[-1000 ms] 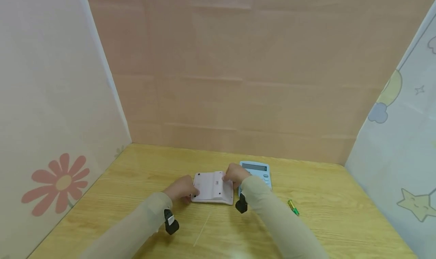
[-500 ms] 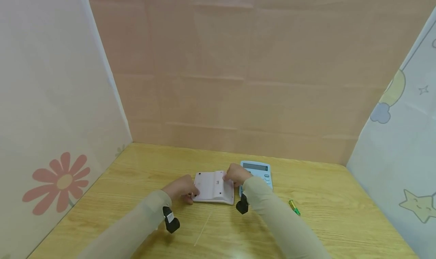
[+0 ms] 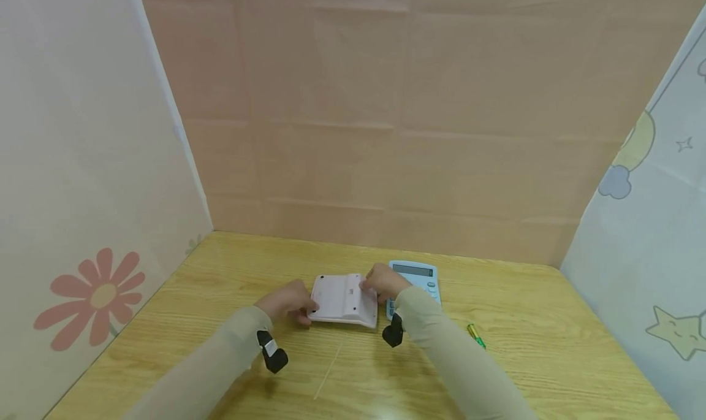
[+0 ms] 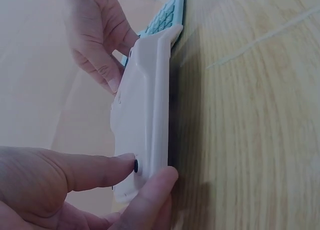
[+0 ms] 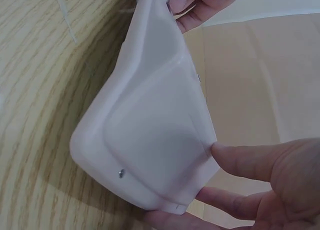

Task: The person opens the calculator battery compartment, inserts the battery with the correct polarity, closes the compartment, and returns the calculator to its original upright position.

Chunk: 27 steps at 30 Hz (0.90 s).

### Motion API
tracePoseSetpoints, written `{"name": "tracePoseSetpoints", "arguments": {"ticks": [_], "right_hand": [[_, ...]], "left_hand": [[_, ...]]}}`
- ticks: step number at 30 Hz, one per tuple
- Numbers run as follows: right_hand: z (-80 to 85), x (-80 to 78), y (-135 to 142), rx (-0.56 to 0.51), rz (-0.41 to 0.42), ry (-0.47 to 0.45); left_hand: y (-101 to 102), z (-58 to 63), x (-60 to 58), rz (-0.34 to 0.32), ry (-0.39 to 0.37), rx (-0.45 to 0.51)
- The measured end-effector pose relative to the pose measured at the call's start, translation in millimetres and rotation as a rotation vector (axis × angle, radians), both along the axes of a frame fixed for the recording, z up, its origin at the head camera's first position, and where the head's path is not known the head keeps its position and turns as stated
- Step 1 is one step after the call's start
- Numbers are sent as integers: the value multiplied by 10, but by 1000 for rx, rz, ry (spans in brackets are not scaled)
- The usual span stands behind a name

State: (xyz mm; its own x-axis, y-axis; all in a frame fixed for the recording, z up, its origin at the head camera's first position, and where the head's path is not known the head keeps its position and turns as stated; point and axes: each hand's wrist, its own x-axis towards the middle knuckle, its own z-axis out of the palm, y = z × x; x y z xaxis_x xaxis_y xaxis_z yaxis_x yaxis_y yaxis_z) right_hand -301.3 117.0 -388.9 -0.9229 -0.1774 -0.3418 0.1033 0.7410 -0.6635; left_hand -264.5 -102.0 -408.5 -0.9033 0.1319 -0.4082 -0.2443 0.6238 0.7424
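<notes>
A pale pink calculator (image 3: 332, 297) has its back up, showing dark round feet and a raised bar; its face is hidden. My left hand (image 3: 287, 301) pinches its left end, thumb (image 4: 102, 171) on the back near a black foot and fingers under the edge. With the thumb (image 5: 245, 159) at the opposite end and fingers beneath, my right hand (image 3: 384, 281) grips the same calculator. In the left wrist view, its near edge stands a little off the wooden table (image 4: 260, 140). A light blue calculator (image 3: 421, 277) lies face up just right of it, partly behind my right hand.
A green and gold battery (image 3: 476, 336) lies on the table to the right of my right forearm. A pale line (image 3: 329, 371) runs along the tabletop between the forearms. Papered walls stand at the back (image 3: 353, 162) and on both sides.
The pink calculator has come up slightly from the table and tilted. My left hand has shifted a little up and left with it; the right hand has barely moved.
</notes>
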Motion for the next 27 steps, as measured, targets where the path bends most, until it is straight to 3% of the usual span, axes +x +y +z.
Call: {"name": "tracePoseSetpoints", "arguments": {"ticks": [11, 20, 27], "right_hand": [[127, 35, 33, -81, -41, 11], [180, 15, 76, -107, -82, 63], [175, -20, 131, -209, -182, 116]], "left_hand": [[-28, 40, -53, 46, -18, 94], [-59, 154, -97, 74, -34, 155], [-80, 201, -128, 66, -42, 176]]}}
